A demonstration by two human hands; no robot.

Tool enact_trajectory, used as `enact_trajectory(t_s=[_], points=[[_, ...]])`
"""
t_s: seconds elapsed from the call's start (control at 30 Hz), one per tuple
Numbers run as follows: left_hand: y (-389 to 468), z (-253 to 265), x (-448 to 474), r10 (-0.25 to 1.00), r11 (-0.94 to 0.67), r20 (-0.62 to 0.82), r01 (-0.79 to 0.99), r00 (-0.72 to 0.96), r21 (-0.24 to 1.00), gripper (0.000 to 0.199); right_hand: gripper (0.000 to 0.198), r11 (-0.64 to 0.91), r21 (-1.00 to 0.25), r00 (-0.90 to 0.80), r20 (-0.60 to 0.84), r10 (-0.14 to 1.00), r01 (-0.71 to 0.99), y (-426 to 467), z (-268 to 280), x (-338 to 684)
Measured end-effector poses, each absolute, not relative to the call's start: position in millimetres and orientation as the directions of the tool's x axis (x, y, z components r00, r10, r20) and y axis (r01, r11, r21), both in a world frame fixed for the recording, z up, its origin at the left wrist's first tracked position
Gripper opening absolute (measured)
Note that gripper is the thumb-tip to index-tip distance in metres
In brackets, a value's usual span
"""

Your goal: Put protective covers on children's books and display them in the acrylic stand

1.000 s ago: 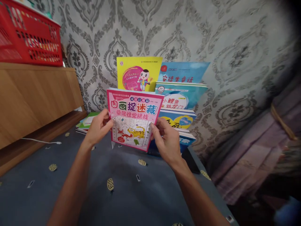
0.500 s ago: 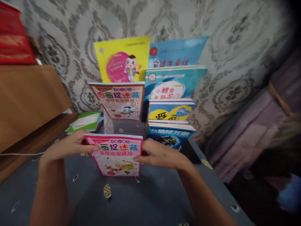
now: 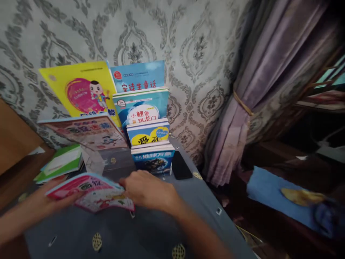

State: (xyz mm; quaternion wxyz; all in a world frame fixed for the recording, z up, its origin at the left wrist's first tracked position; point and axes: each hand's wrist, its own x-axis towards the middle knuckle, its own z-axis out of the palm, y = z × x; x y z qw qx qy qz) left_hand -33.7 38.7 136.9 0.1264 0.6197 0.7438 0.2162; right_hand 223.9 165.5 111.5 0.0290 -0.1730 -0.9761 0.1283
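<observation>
Between my two hands is a pink-bordered picture book (image 3: 99, 198), tilted back and bowed, its cover partly blurred. My left hand (image 3: 58, 196) grips its left edge, thumb across the front. At the upper right corner, my right hand (image 3: 148, 189) has its fingers closed on the book's edge; the fingertips are partly hidden. Just behind stands a brown-bordered book (image 3: 88, 133), leaning back, with a yellow book (image 3: 78, 86) behind it. Beside them is a row of upright books: a dark blue one (image 3: 153, 162), a blue and yellow one (image 3: 148, 135), a teal one (image 3: 145, 108) and a light blue one (image 3: 142, 73).
A black phone (image 3: 181, 165) lies right of the book row on the dark patterned tablecloth (image 3: 140, 233). Green-covered booklets (image 3: 63, 162) lie at the left. A tied curtain (image 3: 231, 118) hangs at the right, near a blue cloth (image 3: 266, 190) below table level. Patterned wallpaper backs the table.
My view has swung to the right, so the books appear further left. The pink-bordered book has gone from nearly upright to tilted back and bowed, still in both hands.
</observation>
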Motion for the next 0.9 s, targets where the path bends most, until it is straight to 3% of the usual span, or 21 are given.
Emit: enact_trajectory(t_s=[0.1,0.2,0.47,0.7,0.9], points=[[47,140,-34,0.989,0.137,-0.022,0.827,-0.149,0.545,0.040,0.026,0.916,-0.197,-0.925,0.083,0.370,0.349,152,121,227],[35,131,-33,0.987,0.134,-0.014,0.758,-0.163,0.638,0.047,0.026,0.902,-0.187,-0.911,0.070,0.407,0.388,130,124,230],[1,68,-27,0.965,-0.079,0.206,0.568,-0.163,0.820,0.046,0.018,0.808,-0.346,-0.814,0.172,0.555,0.477,98,86,226],[10,25,-32,0.864,-0.055,0.344,0.612,-0.366,0.789,0.047,0.021,0.800,-0.497,-0.753,0.370,0.545,0.336,106,47,228],[9,26,-31,0.867,0.071,0.376,0.828,-0.327,0.556,0.033,0.015,0.798,-0.493,-0.670,0.466,0.578,0.346,118,32,218]])
